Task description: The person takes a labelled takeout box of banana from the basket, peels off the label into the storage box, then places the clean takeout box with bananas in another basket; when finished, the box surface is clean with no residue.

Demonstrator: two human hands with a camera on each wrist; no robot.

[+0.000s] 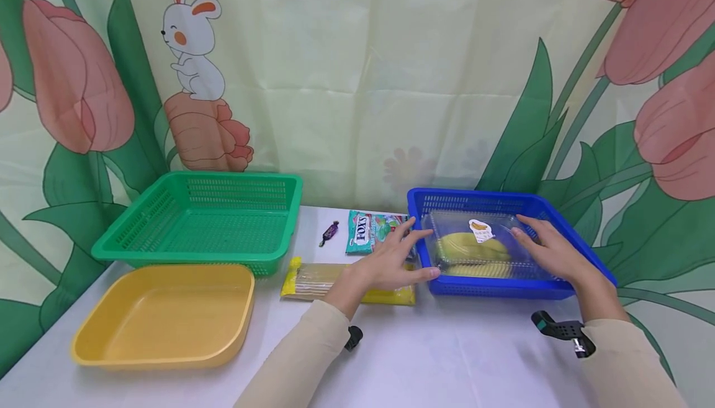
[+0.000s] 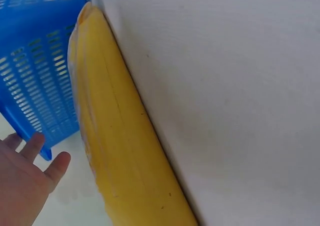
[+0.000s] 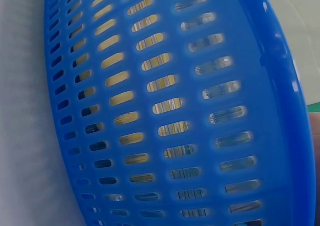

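Observation:
A clear plastic box of yellow bananas (image 1: 481,248) lies inside the blue basket (image 1: 564,225) on the right of the table. My left hand (image 1: 398,261) hovers with straight fingers at the basket's left rim, above a yellow biscuit packet (image 1: 313,279). My right hand (image 1: 546,248) is spread flat over the box's right side, holding nothing. The left wrist view shows the yellow packet (image 2: 117,141), the blue basket (image 2: 35,70) and my left hand's fingertips (image 2: 55,167). The right wrist view is filled by the blue basket wall (image 3: 175,110).
An empty green basket (image 1: 206,218) stands at the back left, with a yellow tray (image 1: 164,315) in front of it. A green Fox's candy bag (image 1: 365,230) and a small dark wrapped candy (image 1: 331,231) lie between the baskets. A flowered curtain hangs behind.

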